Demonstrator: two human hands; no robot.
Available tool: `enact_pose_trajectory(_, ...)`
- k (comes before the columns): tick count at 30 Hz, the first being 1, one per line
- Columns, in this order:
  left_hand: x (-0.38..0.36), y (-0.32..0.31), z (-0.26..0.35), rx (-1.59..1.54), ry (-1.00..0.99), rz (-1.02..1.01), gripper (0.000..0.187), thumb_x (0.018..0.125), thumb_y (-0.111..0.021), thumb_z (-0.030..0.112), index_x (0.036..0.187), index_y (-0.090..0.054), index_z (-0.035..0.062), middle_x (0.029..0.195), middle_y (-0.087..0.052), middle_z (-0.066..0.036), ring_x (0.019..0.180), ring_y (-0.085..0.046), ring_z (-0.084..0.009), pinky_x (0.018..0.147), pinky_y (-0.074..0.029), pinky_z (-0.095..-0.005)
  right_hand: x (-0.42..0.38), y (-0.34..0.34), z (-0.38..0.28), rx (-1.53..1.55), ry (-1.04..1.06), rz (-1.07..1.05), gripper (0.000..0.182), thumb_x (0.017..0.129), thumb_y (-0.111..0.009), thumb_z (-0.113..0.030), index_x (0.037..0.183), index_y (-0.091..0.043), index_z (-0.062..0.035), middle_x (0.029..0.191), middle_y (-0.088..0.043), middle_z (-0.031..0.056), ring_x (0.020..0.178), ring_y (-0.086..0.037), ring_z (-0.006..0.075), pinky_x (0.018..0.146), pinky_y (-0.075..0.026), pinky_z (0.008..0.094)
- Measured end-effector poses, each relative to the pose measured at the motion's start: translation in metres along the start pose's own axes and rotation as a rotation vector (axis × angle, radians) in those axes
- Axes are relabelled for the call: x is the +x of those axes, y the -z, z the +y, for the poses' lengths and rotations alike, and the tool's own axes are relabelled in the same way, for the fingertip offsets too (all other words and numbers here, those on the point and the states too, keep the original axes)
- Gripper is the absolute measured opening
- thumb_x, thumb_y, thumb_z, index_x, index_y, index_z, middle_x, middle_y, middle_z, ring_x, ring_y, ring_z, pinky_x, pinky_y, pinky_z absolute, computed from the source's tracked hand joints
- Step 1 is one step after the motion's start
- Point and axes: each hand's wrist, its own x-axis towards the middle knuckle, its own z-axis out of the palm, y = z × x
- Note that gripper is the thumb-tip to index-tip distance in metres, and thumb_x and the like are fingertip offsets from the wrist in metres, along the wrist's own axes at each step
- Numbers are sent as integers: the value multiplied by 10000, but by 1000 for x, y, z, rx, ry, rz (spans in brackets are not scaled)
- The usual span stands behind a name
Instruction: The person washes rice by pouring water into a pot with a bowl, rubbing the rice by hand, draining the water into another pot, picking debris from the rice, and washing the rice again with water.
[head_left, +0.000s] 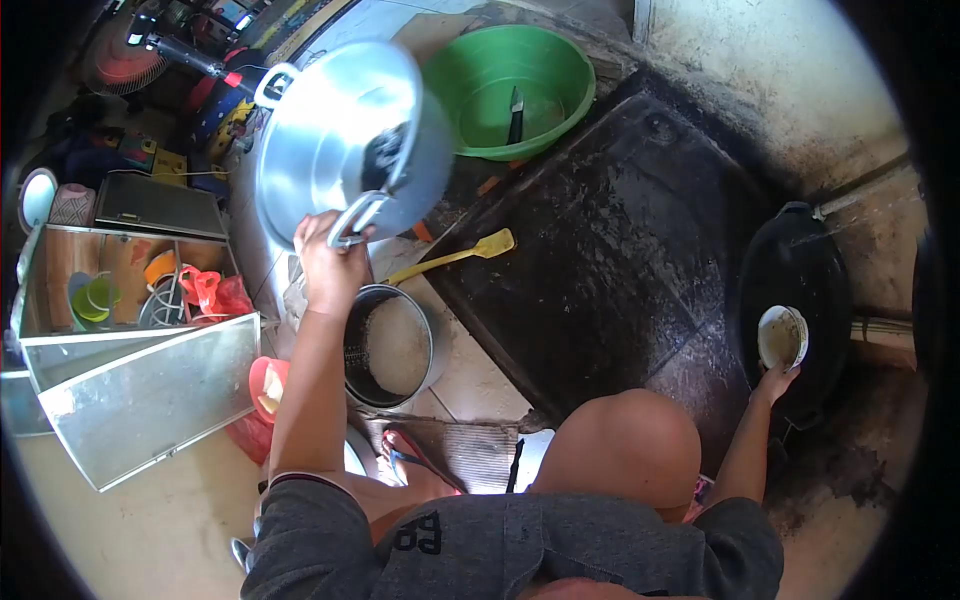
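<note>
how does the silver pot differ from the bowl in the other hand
The silver pot is much larger than the bowl. The pot is shiny metal; the bowl is whitish. The left hand grips the pot's loop handle; the right hand holds the bowl itself. Both are round.

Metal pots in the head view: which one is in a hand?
The large, shiny two-handled pot, which the left hand holds up. The smaller pot, with pale contents, stands on the floor tiles instead.
</note>
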Motion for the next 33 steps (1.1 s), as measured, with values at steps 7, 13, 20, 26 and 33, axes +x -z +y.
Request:
enact_pose_trajectory(7,-40,-83,-77,214,298,-245,245,719,-672,265,928,-656,138,904,-628,-54,930,-551,-239,946,-309,-429,2,-3,2,-60,13,-2,459,885,-436,-162,1308,-287,-66,1276,-392,175,1035,-517,324,617,-551,366)
enact_pose_trajectory(13,-53,-144,-73,272,349,-377,325,719,-670,295,1016,-640,165,1007,-597,-38,1009,-516,-231,982,-287,-448,5,-6,6,-139,75,40,466,867,-446,-156,1297,-306,-47,1243,-426,193,978,-553,327,600,-557,360)
enact_pose_trajectory(20,-86,-92,-57,304,674,-358,755,714,-663,353,1358,-301,197,1359,-350,-80,1264,-316,-262,1040,-190,-527,9,-6,10,-217,73,30,457,865,-445,-157,1292,-322,-50,1213,-456,190,942,-575,313,586,-559,349)
enact_pose_trajectory(26,-279,-49,-124,174,1254,-453,878,644,-697,523,1330,-321,123,1311,-402,-164,1196,-399,-349,919,-374,-490,8,-9,7,-241,19,-15,493,848,-468,-123,1290,-292,5,1202,-465,187,943,-568,305,620,-536,338)
enact_pose_trajectory(33,-330,-44,-75,-1297,1954,-278,252,806,-516,-13,1055,-499,-50,1001,-586,-139,890,-605,-249,743,-529,-355,39,5,33,-665,77,86,504,822,-493,-114,1298,-339,-50,1190,-498,180,965,-570,239,769,-488,400)
